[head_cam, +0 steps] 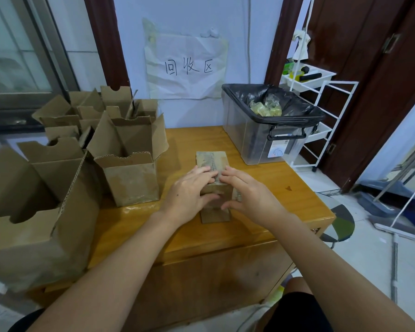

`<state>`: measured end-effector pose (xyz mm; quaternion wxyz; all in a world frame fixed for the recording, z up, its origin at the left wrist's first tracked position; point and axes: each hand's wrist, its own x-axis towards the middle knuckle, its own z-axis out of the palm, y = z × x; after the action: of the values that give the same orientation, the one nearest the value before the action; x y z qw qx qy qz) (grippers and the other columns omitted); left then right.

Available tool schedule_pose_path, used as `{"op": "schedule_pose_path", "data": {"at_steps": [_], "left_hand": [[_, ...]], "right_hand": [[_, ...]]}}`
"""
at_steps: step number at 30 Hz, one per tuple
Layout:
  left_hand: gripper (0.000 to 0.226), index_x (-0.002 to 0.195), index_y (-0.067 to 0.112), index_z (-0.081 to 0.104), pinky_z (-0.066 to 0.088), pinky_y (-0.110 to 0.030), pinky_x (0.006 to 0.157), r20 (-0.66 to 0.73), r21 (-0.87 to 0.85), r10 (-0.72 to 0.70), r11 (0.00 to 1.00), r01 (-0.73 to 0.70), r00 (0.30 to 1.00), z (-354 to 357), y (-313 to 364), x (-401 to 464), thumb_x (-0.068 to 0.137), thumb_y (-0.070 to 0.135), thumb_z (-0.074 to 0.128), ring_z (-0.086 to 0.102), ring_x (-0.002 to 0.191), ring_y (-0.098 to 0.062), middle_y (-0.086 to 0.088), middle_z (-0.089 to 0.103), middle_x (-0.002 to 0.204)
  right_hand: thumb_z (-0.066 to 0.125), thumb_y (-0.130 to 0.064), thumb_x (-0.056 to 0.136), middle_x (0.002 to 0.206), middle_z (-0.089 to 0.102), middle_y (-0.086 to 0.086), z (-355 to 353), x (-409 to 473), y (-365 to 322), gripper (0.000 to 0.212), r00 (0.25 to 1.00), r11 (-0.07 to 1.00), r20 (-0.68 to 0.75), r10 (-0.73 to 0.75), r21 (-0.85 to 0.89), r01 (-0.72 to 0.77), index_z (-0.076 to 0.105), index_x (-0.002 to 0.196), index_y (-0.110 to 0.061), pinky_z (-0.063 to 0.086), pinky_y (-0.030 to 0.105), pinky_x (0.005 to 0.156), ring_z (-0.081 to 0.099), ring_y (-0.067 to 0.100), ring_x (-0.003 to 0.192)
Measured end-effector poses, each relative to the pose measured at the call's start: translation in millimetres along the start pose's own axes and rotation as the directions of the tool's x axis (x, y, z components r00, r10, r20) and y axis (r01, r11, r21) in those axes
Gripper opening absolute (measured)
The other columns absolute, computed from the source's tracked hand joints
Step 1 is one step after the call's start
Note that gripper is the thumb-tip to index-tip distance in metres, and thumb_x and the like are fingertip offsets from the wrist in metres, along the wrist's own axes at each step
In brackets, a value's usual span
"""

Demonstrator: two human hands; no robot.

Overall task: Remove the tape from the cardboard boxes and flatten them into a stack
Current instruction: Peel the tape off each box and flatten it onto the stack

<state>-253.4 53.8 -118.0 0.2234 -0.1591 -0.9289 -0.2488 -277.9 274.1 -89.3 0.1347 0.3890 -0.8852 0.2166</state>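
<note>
A small closed cardboard box [212, 159] stands on the wooden table [268, 200] in the middle, with a strip of tape [212, 161] running along its top seam. My left hand [189, 190] grips the box from the left, thumb on the near face and fingers laid over the top. My right hand [247, 190] holds the right side, fingertips meeting the left hand's at the taped seam. Several opened, unflattened boxes [127, 161] crowd the table's left side.
A clear plastic bin [256, 140] lined with a black bag holds crumpled tape at the back right of the table. A white wire rack [321, 111] stands beyond it. A paper sign hangs on the wall. A big open box [34, 212] sits at near left.
</note>
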Motion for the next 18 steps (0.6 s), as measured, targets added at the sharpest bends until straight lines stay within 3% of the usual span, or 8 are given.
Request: {"op": "schedule_pose_path", "data": {"at_steps": [6,10,14,18], "left_hand": [[0.051,0.142,0.025,0.060,0.039,-0.045,0.120,0.060,-0.026,-0.020,0.999,0.021,0.998,-10,4,0,0.095,0.045,0.067,0.043,0.148,-0.021,0.001,0.053,0.155],[0.058,0.149,0.027,0.054,0.024,-0.035,0.125,0.099,-0.033,-0.043,0.998,0.047,0.994,-17,9,0,0.096,0.047,0.065,0.034,0.152,-0.023,0.001,0.044,0.161],[0.076,0.149,0.028,0.051,0.027,-0.045,0.127,0.127,0.070,-0.046,0.997,0.037,0.991,-15,7,1,0.085,0.065,0.069,0.034,0.152,-0.019,0.003,0.045,0.161],[0.047,0.121,0.019,0.067,0.034,-0.043,0.122,-0.066,0.192,0.163,0.970,-0.148,0.984,-9,13,5,0.083,0.041,0.083,0.060,0.132,-0.019,-0.002,0.071,0.129]], "right_hand": [[0.082,-0.018,0.084,0.133,0.066,0.011,3,3,-2,0.039,0.989,0.999,-0.144,-0.039,-0.043,0.033,0.069,0.119,-0.008,0.054,0.043,0.102,0.058,0.026,0.131],[0.075,-0.018,0.091,0.127,0.070,0.011,6,4,1,0.025,0.969,0.994,-0.223,-0.108,-0.043,0.101,0.072,0.113,-0.005,0.056,0.043,0.099,0.061,0.026,0.127],[0.071,-0.016,0.094,0.134,0.066,0.011,2,3,0,0.030,0.980,0.997,-0.189,-0.059,0.027,0.066,0.070,0.122,-0.005,0.051,0.046,0.107,0.056,0.024,0.133],[0.072,-0.019,0.092,0.149,0.054,0.002,-4,-3,-1,0.049,0.999,0.993,-0.041,0.027,0.120,-0.022,0.060,0.140,-0.013,0.040,0.042,0.118,0.040,0.012,0.146]]}}
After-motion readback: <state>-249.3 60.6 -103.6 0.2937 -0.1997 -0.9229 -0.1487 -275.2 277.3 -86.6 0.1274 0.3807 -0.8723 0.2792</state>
